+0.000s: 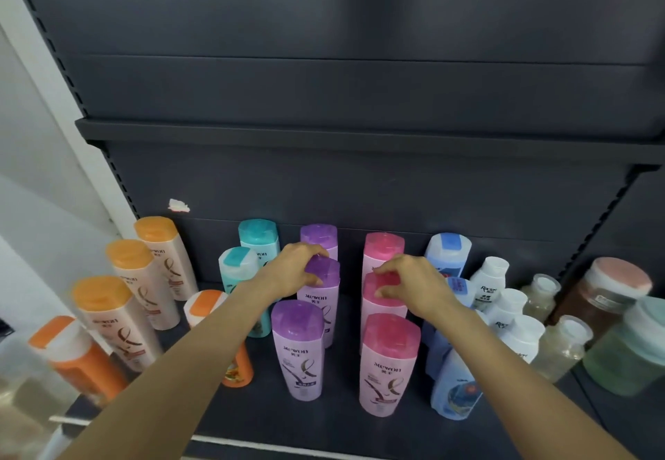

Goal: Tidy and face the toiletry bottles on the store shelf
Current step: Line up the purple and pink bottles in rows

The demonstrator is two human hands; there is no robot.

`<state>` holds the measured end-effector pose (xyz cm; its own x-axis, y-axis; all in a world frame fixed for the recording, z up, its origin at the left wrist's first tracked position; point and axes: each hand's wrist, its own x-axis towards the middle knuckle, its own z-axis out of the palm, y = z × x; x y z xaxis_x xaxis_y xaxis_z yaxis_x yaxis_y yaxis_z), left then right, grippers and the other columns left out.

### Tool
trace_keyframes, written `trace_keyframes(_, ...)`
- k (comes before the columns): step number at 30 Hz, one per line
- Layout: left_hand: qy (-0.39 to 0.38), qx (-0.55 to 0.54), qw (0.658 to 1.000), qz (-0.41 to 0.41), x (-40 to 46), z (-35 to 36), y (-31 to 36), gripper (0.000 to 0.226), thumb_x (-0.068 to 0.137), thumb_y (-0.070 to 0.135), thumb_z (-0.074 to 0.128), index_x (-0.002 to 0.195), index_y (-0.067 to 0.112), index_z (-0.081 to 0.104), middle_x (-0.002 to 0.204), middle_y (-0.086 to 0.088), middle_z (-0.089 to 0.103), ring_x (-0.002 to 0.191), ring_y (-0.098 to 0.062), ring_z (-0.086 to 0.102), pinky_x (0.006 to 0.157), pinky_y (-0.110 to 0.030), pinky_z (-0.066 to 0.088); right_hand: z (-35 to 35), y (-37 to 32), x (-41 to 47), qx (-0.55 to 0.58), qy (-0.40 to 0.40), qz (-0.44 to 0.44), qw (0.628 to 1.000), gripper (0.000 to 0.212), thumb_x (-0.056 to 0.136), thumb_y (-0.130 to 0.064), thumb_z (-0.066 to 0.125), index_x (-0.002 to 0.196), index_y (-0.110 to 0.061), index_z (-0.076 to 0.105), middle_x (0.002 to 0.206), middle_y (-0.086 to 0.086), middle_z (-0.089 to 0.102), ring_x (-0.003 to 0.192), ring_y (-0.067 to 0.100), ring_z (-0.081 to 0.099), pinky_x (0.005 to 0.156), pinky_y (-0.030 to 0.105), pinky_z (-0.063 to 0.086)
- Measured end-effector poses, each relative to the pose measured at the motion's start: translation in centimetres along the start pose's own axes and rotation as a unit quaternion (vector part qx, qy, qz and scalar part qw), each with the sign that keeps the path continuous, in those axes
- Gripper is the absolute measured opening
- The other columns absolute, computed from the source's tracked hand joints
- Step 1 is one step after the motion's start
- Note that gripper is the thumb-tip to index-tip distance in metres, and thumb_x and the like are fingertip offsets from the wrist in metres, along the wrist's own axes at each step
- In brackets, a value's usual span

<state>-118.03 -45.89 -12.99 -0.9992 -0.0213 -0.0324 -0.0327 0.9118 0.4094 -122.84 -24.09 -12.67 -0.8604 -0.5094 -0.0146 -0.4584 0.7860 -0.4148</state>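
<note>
Toiletry bottles stand in files on a dark shelf. My left hand grips the cap of the middle purple bottle, which stands between a front purple bottle and a rear one. My right hand pinches the cap of the middle pink bottle, behind the front pink bottle and ahead of the rear pink bottle. The labels of the front bottles face me.
Orange-capped cream bottles and orange bottles fill the left. Teal bottles stand behind my left arm. Blue bottles, white bottles and clear jars crowd the right. An upper shelf overhangs.
</note>
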Motion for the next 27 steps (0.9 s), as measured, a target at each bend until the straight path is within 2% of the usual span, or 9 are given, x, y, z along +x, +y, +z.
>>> trace_keyframes(5,0.021,-0.014,1.0,-0.016,-0.2,0.4,-0.4,0.052,0.079,0.018,0.073,0.128,0.016,0.054,0.124,-0.007,0.057,0.111,-0.021,0.052,0.089,-0.023,0.039,0.1,0.0,-0.2,0.003,0.001,0.002,1.0,0.043,0.08,-0.028,0.073,0.121,-0.025,0.063,0.121,-0.001,0.062,0.11,0.021,0.058,0.092,0.037,0.048)
trace_keyframes(11,0.057,-0.036,0.997,-0.035,-1.2,-0.3,0.4,0.054,0.082,0.017,0.071,0.132,0.016,0.051,0.132,-0.01,0.053,0.119,-0.024,0.05,0.097,-0.025,0.037,0.4,-0.1,-1.7,-0.002,0.018,-0.036,0.999,0.045,0.088,-0.024,0.064,0.132,-0.019,0.054,0.133,0.002,0.056,0.121,0.02,0.052,0.101,0.033,0.042)
trace_keyframes(13,0.101,-0.043,0.994,-0.029,-2.0,-0.8,1.0,0.051,0.083,0.018,0.07,0.132,0.016,0.052,0.129,-0.011,0.053,0.116,-0.023,0.051,0.094,-0.022,0.036,0.4,0.0,-2.4,0.014,0.018,-0.049,0.999,0.046,0.09,-0.024,0.061,0.135,-0.019,0.05,0.144,0.0,0.046,0.132,0.019,0.043,0.109,0.031,0.033)
trace_keyframes(15,0.143,-0.044,0.989,-0.015,-3.3,-1.0,1.6,0.047,0.085,0.019,0.067,0.13,0.015,0.053,0.126,-0.007,0.052,0.113,-0.02,0.051,0.09,-0.018,0.034,0.3,0.1,-3.2,0.025,0.034,-0.069,0.997,0.045,0.091,-0.024,0.06,0.135,-0.019,0.051,0.146,0.0,0.043,0.134,0.018,0.038,0.11,0.028,0.028)
trace_keyframes(18,0.169,-0.037,0.985,-0.002,-5.9,-0.8,2.3,0.036,0.088,0.021,0.064,0.122,0.015,0.059,0.115,-0.005,0.058,0.101,-0.018,0.057,0.082,-0.017,0.036,-0.1,-0.2,-4.7,0.044,0.045,-0.082,0.995,0.04,0.09,-0.027,0.061,0.129,-0.019,0.057,0.134,0.001,0.055,0.124,0.02,0.048,0.102,0.029,0.036)
trace_keyframes(20,0.15,-0.026,0.988,-0.011,-7.5,-0.2,2.5,0.033,0.089,0.024,0.062,0.121,0.015,0.06,0.113,-0.006,0.061,0.102,-0.02,0.058,0.082,-0.02,0.04,-0.2,-0.3,-5.7,0.049,0.023,-0.078,0.995,0.042,0.088,-0.035,0.062,0.127,-0.019,0.058,0.131,0.001,0.057,0.12,0.02,0.051,0.099,0.032,0.041)
trace_keyframes(22,0.107,-0.021,0.994,-0.029,-9.1,0.3,2.4,0.04,0.087,0.029,0.064,0.125,0.015,0.058,0.121,-0.006,0.059,0.11,-0.02,0.055,0.09,-0.024,0.039,0.1,-0.3,-6.5,0.044,-0.006,-0.079,0.996,0.047,0.086,-0.039,0.064,0.129,-0.02,0.057,0.132,0.002,0.056,0.121,0.02,0.051,0.1,0.035,0.042)
trace_keyframes(25,0.032,0.008,0.999,-0.037,-10.5,0.9,2.0,0.061,0.079,0.034,0.073,0.133,0.018,0.05,0.127,-0.006,0.053,0.119,-0.022,0.048,0.097,-0.028,0.037,0.5,-0.4,-7.5,0.01,-0.034,-0.084,0.996,0.051,0.086,-0.035,0.065,0.133,-0.022,0.052,0.136,0.003,0.051,0.126,0.02,0.046,0.103,0.034,0.039)
trace_keyframes(27,0.017,0.024,0.999,-0.039,-10.8,1.2,1.9,0.067,0.076,0.03,0.076,0.136,0.018,0.047,0.126,-0.007,0.049,0.117,-0.022,0.047,0.096,-0.027,0.036,0.5,-0.6,-7.9,0.001,-0.037,-0.084,0.996,0.053,0.085,-0.03,0.067,0.134,-0.02,0.051,0.138,0.003,0.05,0.127,0.02,0.045,0.103,0.031,0.036)
